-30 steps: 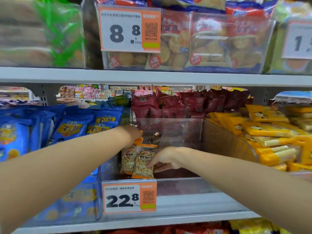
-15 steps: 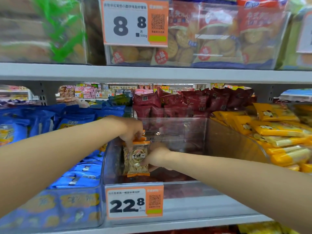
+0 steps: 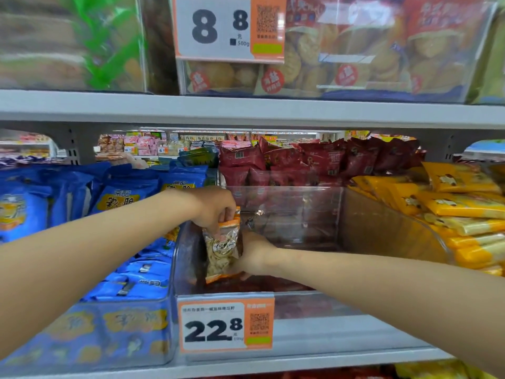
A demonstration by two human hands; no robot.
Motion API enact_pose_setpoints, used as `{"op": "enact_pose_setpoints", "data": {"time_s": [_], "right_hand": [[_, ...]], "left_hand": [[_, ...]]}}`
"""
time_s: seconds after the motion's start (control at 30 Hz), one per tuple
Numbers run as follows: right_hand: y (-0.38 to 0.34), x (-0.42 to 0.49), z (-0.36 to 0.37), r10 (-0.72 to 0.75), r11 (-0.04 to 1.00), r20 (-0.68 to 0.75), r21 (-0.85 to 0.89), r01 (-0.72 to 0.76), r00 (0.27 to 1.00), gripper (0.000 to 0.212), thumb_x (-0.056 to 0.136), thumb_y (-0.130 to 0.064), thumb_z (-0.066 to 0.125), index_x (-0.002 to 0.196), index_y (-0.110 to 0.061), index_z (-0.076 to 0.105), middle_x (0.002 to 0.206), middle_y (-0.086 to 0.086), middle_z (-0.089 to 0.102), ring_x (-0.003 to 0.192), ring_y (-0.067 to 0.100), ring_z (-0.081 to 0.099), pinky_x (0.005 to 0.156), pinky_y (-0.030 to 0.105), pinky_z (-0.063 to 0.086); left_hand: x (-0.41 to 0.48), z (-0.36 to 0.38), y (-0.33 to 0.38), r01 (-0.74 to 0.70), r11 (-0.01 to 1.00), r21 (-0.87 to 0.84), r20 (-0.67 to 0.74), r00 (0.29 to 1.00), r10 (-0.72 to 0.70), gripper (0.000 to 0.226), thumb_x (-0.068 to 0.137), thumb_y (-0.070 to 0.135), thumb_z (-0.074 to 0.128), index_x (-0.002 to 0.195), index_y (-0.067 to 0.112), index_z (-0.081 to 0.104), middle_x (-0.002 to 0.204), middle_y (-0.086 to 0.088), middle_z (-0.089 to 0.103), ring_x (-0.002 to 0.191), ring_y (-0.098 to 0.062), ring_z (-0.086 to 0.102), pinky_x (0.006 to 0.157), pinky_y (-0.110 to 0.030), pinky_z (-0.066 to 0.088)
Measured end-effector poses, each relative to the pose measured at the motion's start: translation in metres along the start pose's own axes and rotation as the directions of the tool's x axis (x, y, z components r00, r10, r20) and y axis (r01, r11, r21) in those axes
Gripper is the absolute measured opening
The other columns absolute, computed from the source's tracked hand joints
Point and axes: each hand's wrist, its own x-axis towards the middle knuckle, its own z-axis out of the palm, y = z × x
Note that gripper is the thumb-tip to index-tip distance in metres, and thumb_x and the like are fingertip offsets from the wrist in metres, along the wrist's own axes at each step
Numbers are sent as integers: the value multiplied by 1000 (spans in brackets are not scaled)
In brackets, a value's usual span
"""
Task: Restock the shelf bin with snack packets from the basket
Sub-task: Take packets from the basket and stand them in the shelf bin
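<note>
A clear plastic shelf bin [image 3: 314,214] sits in the middle of the shelf, mostly bare inside. Upright against its left wall stand orange-topped clear snack packets [image 3: 221,247]. My left hand [image 3: 216,209] reaches in from above and pinches the packets' orange top edge. My right hand [image 3: 254,255] is inside the bin at the packets' right side, fingers curled round their lower edge. The basket is out of view.
A bin of blue packets [image 3: 128,269] adjoins on the left, yellow packets [image 3: 451,209] on the right, dark red packets [image 3: 300,160] behind. A 22.8 price tag [image 3: 225,325] hangs on the bin front. The upper shelf [image 3: 246,108] is close above.
Both hands have pushed the packets leftward and upright against the bin's left wall. The two fanned packets are pressed together. The camera has moved closer.
</note>
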Motion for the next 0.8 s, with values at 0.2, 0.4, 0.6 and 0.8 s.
{"op": "enact_pose_setpoints", "data": {"time_s": [0.2,0.4,0.6,0.8], "right_hand": [[6,-5,-1,34,987,132,152,-54,991,35,83,-4,73,115,-12,59,111,6,63,93,20,63,82,36,59],[1,-9,1,27,998,91,-59,-21,996,33,82,-48,73,94,-23,56,83,0,63,59,13,59,52,22,46],[-1,-4,5,55,997,49,46,-57,997,43,82,-34,77,116,-18,56,106,9,64,83,22,67,73,36,61],[10,-3,-5,95,955,179,261,-140,979,46,80,-7,78,121,-12,57,119,12,66,99,26,69,82,33,59]], "left_hand": [[-4,0,4,12,999,42,7,1000,-12,40,73,22,83,106,18,61,103,1,61,95,-19,59,77,-31,51],[-6,-1,8,-4,999,35,-17,1000,4,37,72,29,84,101,16,64,96,2,64,90,-18,60,78,-34,52],[-7,-1,7,6,999,50,-9,1000,-6,40,71,32,84,101,18,61,99,1,62,90,-18,58,74,-32,49],[-8,-2,8,12,998,57,9,1000,-12,43,73,31,83,107,17,59,102,2,60,91,-17,55,69,-27,44]]}}
